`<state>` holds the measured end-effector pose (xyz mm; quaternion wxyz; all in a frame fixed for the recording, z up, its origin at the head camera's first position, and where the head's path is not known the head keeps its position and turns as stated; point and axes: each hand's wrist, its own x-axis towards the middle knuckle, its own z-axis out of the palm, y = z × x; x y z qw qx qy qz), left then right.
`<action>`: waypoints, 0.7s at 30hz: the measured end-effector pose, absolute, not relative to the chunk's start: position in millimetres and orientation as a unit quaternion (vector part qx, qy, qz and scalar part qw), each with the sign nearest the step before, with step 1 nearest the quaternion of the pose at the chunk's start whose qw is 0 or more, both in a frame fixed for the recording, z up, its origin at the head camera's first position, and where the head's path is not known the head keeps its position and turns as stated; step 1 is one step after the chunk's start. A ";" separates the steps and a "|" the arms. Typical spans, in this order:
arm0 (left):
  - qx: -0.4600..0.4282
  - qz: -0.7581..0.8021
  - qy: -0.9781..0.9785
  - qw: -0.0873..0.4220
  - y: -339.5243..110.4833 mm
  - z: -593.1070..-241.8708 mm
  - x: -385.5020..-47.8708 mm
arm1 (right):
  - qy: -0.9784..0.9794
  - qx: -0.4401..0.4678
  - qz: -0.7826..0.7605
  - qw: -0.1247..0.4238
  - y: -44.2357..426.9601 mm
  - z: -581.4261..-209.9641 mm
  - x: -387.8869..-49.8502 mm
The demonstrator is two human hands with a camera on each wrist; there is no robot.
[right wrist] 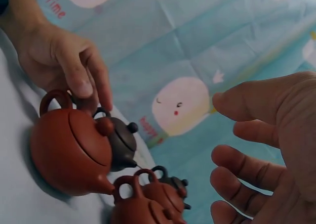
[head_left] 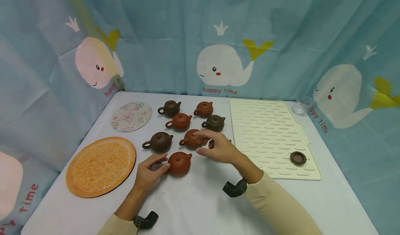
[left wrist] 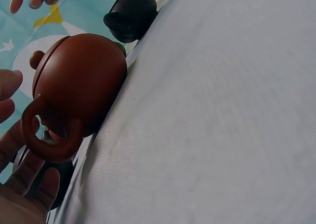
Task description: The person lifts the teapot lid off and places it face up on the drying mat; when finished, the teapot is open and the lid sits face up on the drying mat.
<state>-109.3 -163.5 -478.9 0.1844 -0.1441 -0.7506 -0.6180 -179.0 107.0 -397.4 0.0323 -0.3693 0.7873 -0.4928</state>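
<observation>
A reddish-brown teapot [head_left: 179, 164] [left wrist: 86, 78] [right wrist: 69, 152] stands nearest the front edge. Beside its handle, my left hand [head_left: 149, 174] [left wrist: 24, 169] [right wrist: 61, 61] has loosely bent fingers, with a fingertip at or behind the loop; contact is hard to tell. My right hand [head_left: 220, 147] [right wrist: 266, 150] is raised with fingers spread and nothing in it, by another reddish teapot [head_left: 191, 139] that it partly covers in the head view. A dark teapot [head_left: 160, 142] [right wrist: 121, 142] stands behind the front one. Another, mostly hidden, is behind the right hand.
Farther back stand more teapots, reddish [head_left: 181, 122] and dark [head_left: 215, 123]. At left lie a round orange mat [head_left: 100, 167] and a floral round mat [head_left: 131, 116]. A cream ridged mat [head_left: 265, 134] at right bears a small dark round dish [head_left: 298, 158]; a clear cup [head_left: 300, 107] stands behind.
</observation>
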 end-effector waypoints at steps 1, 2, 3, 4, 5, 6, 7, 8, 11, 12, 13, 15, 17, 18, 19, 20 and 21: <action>-0.141 -0.619 -0.750 0.182 -163.0 -479.1 -109.2 | 0.788 -0.374 -0.489 0.034 104.1 -399.8 -180.0; -0.138 -0.621 -0.750 0.180 -162.7 -479.2 -108.9 | 0.787 -0.380 -0.484 0.034 101.3 -401.6 -180.9; -0.136 -0.623 -0.749 0.177 -162.6 -479.3 -108.5 | 0.786 -0.386 -0.481 0.035 98.4 -403.1 -181.7; -0.135 -0.626 -0.748 0.175 -162.6 -479.3 -108.1 | 0.787 -0.390 -0.477 0.037 95.9 -404.3 -182.1; -0.132 -0.625 -0.749 0.173 -162.7 -478.9 -107.5 | 0.785 -0.393 -0.477 0.040 93.0 -406.0 -182.5; -0.132 -0.625 -0.750 0.171 -162.9 -478.6 -107.0 | 0.783 -0.394 -0.479 0.044 90.4 -407.9 -183.1; -0.133 -0.625 -0.750 0.170 -163.0 -478.6 -106.6 | 0.781 -0.395 -0.481 0.048 88.1 -410.0 -183.7; -0.134 -0.624 -0.751 0.170 -163.3 -478.7 -106.4 | 0.780 -0.395 -0.482 0.052 85.9 -411.8 -184.3; -0.140 -0.620 -0.753 0.173 -164.0 -480.5 -107.0 | 0.780 -0.390 -0.485 0.062 80.1 -416.0 -185.4; -0.143 -0.619 -0.752 0.174 -164.3 -481.8 -107.5 | 0.783 -0.389 -0.481 0.064 78.7 -416.8 -185.7; -0.145 -0.619 -0.752 0.174 -164.4 -482.9 -107.9 | 0.784 -0.390 -0.478 0.066 77.2 -417.5 -185.7; -0.147 -0.619 -0.751 0.176 -164.7 -485.0 -108.5 | 0.787 -0.390 -0.474 0.071 74.0 -418.8 -185.6; -0.149 -0.620 -0.750 0.178 -164.7 -486.8 -109.1 | 0.786 -0.394 -0.471 0.074 70.8 -421.1 -185.7; -0.151 -0.621 -0.748 0.179 -164.7 -487.7 -109.3 | 0.785 -0.398 -0.468 0.074 69.1 -422.3 -185.7; -0.153 -0.623 -0.746 0.180 -164.7 -488.4 -109.6 | 0.784 -0.401 -0.468 0.075 67.4 -423.6 -185.8; -0.155 -0.625 -0.743 0.181 -164.8 -489.2 -109.9 | 0.783 -0.406 -0.466 0.075 65.6 -425.0 -186.0; -0.160 -0.624 -0.742 0.184 -164.7 -490.0 -110.2 | 0.782 -0.410 -0.463 0.075 63.8 -426.2 -186.0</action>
